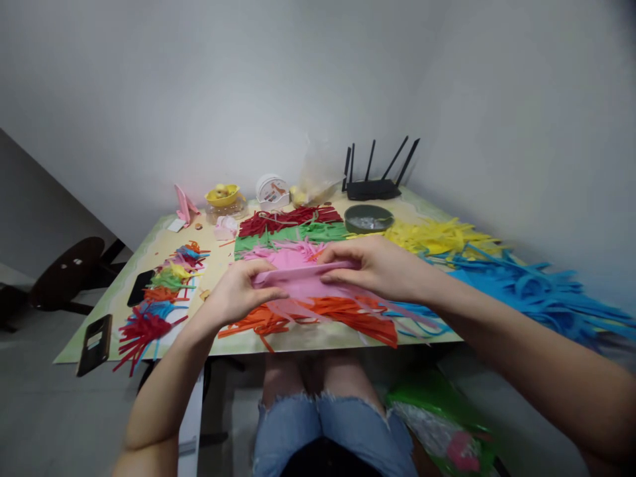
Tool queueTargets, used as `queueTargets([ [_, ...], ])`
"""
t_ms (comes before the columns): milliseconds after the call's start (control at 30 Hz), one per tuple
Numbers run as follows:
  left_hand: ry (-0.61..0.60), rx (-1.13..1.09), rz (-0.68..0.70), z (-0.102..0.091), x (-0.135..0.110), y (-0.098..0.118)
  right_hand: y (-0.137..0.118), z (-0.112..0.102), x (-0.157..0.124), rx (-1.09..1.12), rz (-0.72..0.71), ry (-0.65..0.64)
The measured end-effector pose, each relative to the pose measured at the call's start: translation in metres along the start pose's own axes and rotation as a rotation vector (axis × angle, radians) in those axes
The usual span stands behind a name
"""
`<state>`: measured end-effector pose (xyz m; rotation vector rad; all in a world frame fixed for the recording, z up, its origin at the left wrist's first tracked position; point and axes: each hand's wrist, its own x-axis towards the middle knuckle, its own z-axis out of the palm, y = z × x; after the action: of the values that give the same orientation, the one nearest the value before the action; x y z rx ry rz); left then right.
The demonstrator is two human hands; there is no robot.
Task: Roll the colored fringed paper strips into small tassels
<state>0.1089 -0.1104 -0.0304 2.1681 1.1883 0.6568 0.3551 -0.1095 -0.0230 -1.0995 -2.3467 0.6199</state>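
Between my two hands a pink fringed sheet, felt or paper by its look, is held up with its near edge folded over. My left hand pinches its left end between thumb and fingers. At the right end, my right hand pinches the same folded edge. Orange fringed strips lie just below it on the table. Behind it are a green fringed sheet and a dark red one. Pink strips hang down under my hands, some blurred.
Blue and yellow fringe pile up at right. Several colourful tassels line the left, near two phones. A dark green bowl, a black router and a yellow bowl stand along the back. A stool is at left.
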Motion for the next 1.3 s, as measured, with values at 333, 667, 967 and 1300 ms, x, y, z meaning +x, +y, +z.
queueTargets([
  [333, -0.003, -0.037, 0.015, 0.002, 0.001, -0.009, 0.002, 0.0, 0.001, -0.021, -0.008, -0.077],
  [667, 0.208, -0.156, 0.048, 0.01, -0.009, -0.009, 0.016, 0.027, -0.008, 0.278, 0.042, 0.122],
  [967, 0.136, -0.505, 0.181, 0.016, -0.023, -0.037, 0.018, 0.049, -0.025, 0.574, -0.046, 0.348],
  [1300, 0.154, -0.459, 0.218, 0.018, -0.027, -0.031, 0.02, 0.053, -0.022, 0.577, -0.084, 0.316],
])
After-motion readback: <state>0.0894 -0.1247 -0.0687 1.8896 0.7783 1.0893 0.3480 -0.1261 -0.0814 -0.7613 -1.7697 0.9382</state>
